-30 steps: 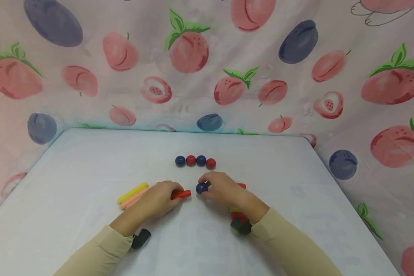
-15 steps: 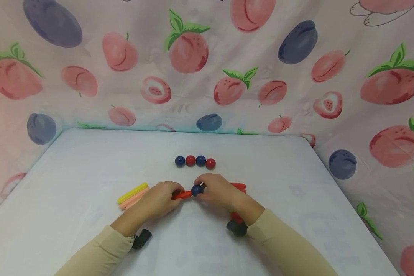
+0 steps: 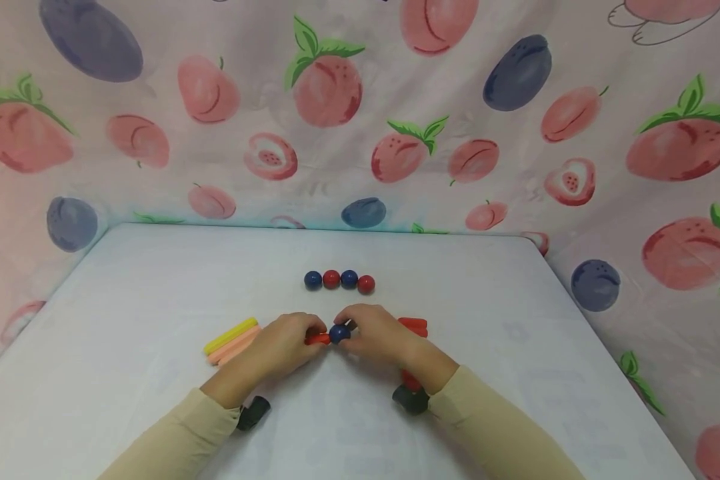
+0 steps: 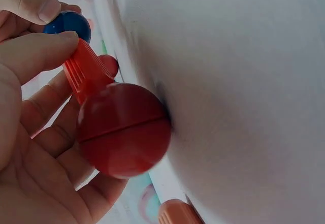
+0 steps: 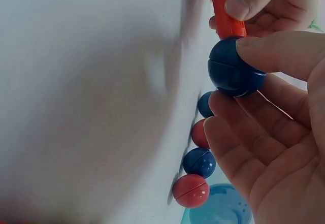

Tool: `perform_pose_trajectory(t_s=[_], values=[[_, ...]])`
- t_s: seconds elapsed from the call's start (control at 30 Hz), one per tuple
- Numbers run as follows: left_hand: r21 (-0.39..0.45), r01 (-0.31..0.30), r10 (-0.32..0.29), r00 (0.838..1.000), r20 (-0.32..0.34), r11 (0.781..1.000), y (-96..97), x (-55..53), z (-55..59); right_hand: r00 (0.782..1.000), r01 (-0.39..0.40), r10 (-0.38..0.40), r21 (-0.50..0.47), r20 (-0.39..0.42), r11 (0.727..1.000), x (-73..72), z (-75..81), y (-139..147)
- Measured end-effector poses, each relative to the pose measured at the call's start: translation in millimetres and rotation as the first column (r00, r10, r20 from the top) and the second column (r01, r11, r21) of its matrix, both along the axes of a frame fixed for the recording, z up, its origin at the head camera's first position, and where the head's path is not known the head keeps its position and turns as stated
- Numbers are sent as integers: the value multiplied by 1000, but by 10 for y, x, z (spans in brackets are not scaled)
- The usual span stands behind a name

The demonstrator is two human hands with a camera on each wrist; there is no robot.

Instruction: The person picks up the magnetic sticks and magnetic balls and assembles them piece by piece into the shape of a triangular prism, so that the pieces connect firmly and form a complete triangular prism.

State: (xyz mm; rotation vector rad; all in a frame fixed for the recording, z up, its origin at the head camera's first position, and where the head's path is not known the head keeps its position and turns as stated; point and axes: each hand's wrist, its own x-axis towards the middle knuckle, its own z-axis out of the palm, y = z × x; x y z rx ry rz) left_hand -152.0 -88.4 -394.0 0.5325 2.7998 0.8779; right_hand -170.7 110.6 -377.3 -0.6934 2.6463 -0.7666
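My left hand [image 3: 285, 341] pinches a red ridged stick [image 4: 87, 74], the rod of a magnetic building set by its look. A red ball [image 4: 124, 132] sits on the stick's near end in the left wrist view, mostly hidden by the hand in the head view. My right hand [image 3: 375, 333] holds a dark blue ball [image 5: 231, 71] between thumb and fingers. That ball meets the stick's other end, so the hands face each other over the middle of the white table [image 3: 336, 413].
Behind the hands, blue and red balls [image 3: 332, 279] stand in a row. Yellow [image 3: 231, 335] and peach [image 3: 240, 343] sticks lie beside my left hand. Red sticks [image 3: 414, 325] lie by my right wrist, partly covered by the arm. A fruit-print cloth [image 3: 330, 180] hangs at the back.
My right hand has moved left with the blue ball, closing the gap to the red stick's end. The left hand has shifted slightly right. The row of balls stays put.
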Motion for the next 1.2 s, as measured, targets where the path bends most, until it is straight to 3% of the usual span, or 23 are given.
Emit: perform_pose_trajectory(t_s=[0.37, 0.63, 0.9, 1.2], values=[[60, -18, 13, 997, 70, 998, 7, 0, -12, 999, 40, -40, -38, 6, 998, 11, -4, -4], [26, -35, 33, 997, 75, 999, -84, 10, -45, 994, 102, -102, 9, 44, 995, 30, 41, 108], [-32, -63, 66, 993, 102, 998, -133, 34, -17, 992, 121, -121, 2, 23, 993, 97, 67, 278], [-48, -42, 46, 995, 83, 998, -155, 49, -3, 979, 202, -202, 1, 12, 979, 173, 48, 519]])
